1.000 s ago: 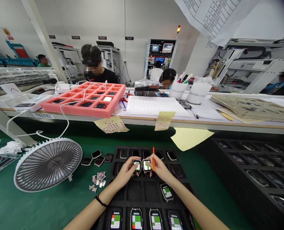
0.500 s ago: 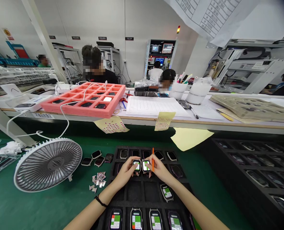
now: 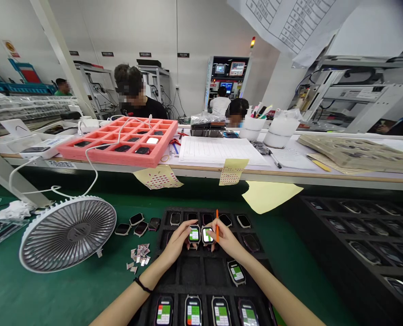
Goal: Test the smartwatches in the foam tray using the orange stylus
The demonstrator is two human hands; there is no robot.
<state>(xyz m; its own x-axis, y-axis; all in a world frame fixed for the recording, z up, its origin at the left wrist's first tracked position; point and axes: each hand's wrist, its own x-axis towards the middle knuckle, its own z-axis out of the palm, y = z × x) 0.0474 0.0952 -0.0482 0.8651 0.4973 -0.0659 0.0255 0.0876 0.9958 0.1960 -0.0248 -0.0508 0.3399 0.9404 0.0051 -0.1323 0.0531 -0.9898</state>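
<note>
Side by side above a black foam tray, two lit smartwatches are held without straps. My left hand grips the left smartwatch, whose screen is green and white. In my right hand is the right smartwatch, along with an orange stick pointing upward between the fingers. Below the right hand, another lit watch lies tilted in the tray. Several lit watches stand along the near row, one being a watch with red and green blocks. Dark watches fill the far row.
Left of the tray lie several loose watches and small metallic pieces. A grey fan stands farther left. A second black tray with watches is on the right. The shelf ahead bears a pink foam tray and papers.
My left thumb has lifted off the left watch's screen, which now shows more fully. The right hand and both watches stay almost where they were.
</note>
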